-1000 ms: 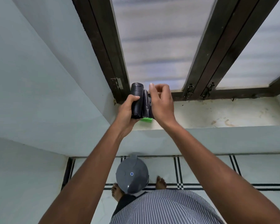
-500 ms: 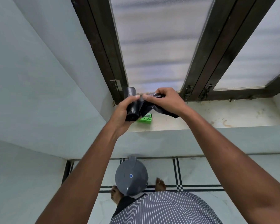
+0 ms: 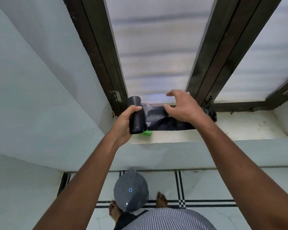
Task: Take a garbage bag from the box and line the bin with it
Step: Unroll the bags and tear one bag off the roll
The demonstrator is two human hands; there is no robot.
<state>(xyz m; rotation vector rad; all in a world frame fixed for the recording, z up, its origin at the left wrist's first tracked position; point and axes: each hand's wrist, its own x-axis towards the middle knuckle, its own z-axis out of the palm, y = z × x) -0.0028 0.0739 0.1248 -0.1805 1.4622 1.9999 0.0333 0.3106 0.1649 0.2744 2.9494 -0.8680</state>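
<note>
From the head camera, the only view, the person stands at a window sill [image 3: 223, 130]. The left hand [image 3: 123, 123] is clenched around the black roll of garbage bags [image 3: 136, 117], held upright over the sill. A bag strip [image 3: 158, 120] is unrolled from it toward three o'clock; the right hand [image 3: 183, 108] lies over that strip, thumb seemingly against its upper edge and fingers half spread, so I cannot tell whether it truly pinches the film. The green box [image 3: 147, 132] peeks out on the sill at about five o'clock of the roll. The lidded grey bin [image 3: 130, 190] waits on the floor at six o'clock, between the bare feet. My worry: a hard pull could unreel several bags, or tear the thin film off the perforation.
</note>
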